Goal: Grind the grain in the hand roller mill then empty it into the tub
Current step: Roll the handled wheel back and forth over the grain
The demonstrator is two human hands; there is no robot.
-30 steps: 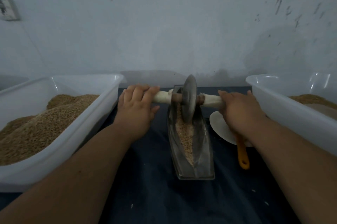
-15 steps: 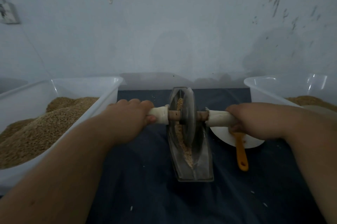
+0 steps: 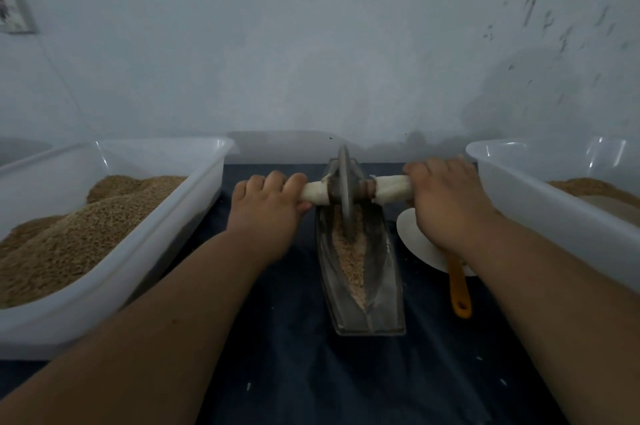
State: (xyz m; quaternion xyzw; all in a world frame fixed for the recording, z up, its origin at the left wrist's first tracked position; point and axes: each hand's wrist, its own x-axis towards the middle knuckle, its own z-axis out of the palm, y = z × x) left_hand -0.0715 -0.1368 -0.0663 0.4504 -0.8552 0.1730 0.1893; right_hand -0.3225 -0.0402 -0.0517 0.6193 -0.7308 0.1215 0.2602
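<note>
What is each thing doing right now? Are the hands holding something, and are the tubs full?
left hand: grips the left handle.
right hand: grips the right handle.
trough: holds a strip of grain.
roller wheel: upright, standing in that grain.
left tub: heaped with grain.
right tub: some grain, far lower.
orange-handled scoop: lying beside the trough.

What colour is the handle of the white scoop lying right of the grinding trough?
Orange. The scoop handle shows clearly in the head view, the only one.
</note>
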